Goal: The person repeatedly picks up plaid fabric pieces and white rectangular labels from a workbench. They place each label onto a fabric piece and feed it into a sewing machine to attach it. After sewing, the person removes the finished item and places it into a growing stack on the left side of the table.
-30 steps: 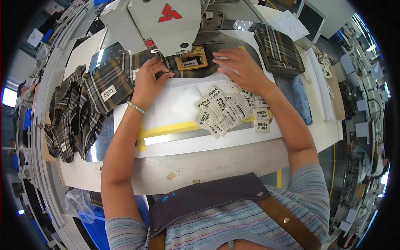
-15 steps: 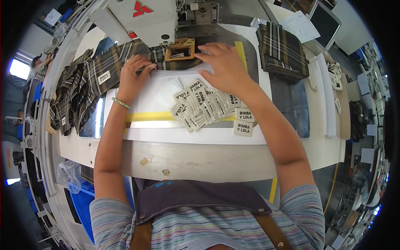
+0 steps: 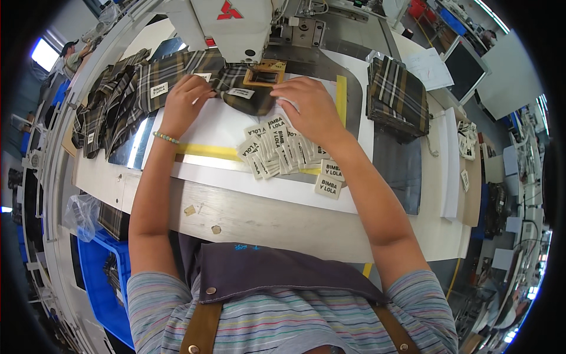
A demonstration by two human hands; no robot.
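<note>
A dark plaid cloth piece (image 3: 254,105) lies in front of the sewing machine's yellowish clamp frame (image 3: 279,66), its near edge curving toward me. A cream label (image 3: 240,92) lies on it, outside the frame. My left hand (image 3: 184,105) is closed, thumb and fingertips pinching the cloth at its left side. At the opposite edge, my right hand (image 3: 309,107) has its thumb and forefinger drawn together on the cloth; the exact contact is partly hidden. Just below the cloth, loose cream labels (image 3: 286,154) with dark lettering are heaped on a white sheet (image 3: 236,170).
The white sewing machine head (image 3: 227,38) stands over the frame. More labelled plaid cloth (image 3: 158,74) trails leftward in folds. Stacked plaid pieces (image 3: 396,97) sit at right, before a monitor (image 3: 464,69). A blue bin (image 3: 97,277) stands below the table at lower left.
The plaid cloth has come toward me, and its label has left the frame's opening. My right fingers have drawn together at the cloth's edge. The whole view has shifted slightly.
</note>
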